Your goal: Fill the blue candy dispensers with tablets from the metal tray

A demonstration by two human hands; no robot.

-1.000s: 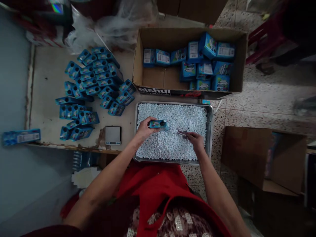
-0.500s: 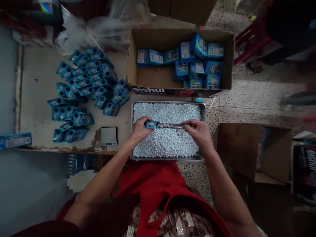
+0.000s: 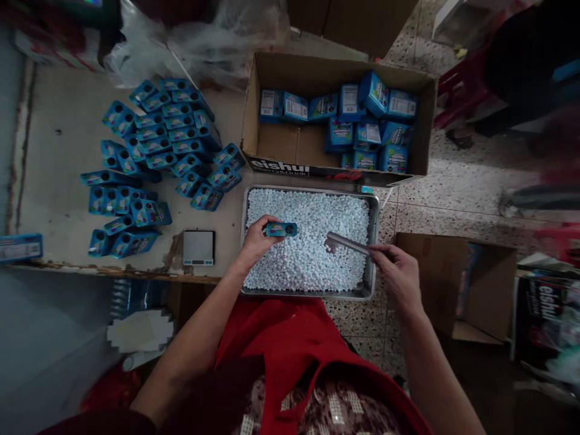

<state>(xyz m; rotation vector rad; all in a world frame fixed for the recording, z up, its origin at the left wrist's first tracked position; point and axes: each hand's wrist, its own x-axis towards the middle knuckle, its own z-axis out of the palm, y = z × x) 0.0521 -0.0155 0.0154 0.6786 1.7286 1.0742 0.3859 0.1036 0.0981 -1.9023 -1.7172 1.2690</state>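
Observation:
My left hand (image 3: 260, 241) grips a small blue box (image 3: 281, 229) above the left part of a metal tray (image 3: 374, 241). A dark round opening shows on the box's upper side. Small pale blue and white pellets (image 3: 299, 272) fill much of the tray. My right hand (image 3: 399, 269), at the tray's right edge, pinches the end of a long metal scoop (image 3: 348, 243). The scoop's far end is low over the pellets, apart from the box.
Many blue boxes (image 3: 174, 130) stand on the table (image 3: 67, 199) at the left, near a small scale (image 3: 198, 248). Beyond the tray is a cardboard carton (image 3: 276, 142) holding more blue boxes. Another open carton (image 3: 426, 260) lies at the right. A person's foot (image 3: 460, 139) shows upper right.
My right hand and the scoop have moved right, away from the blue box. The scoop's end has left the box opening. My left hand still holds the box over the tray.

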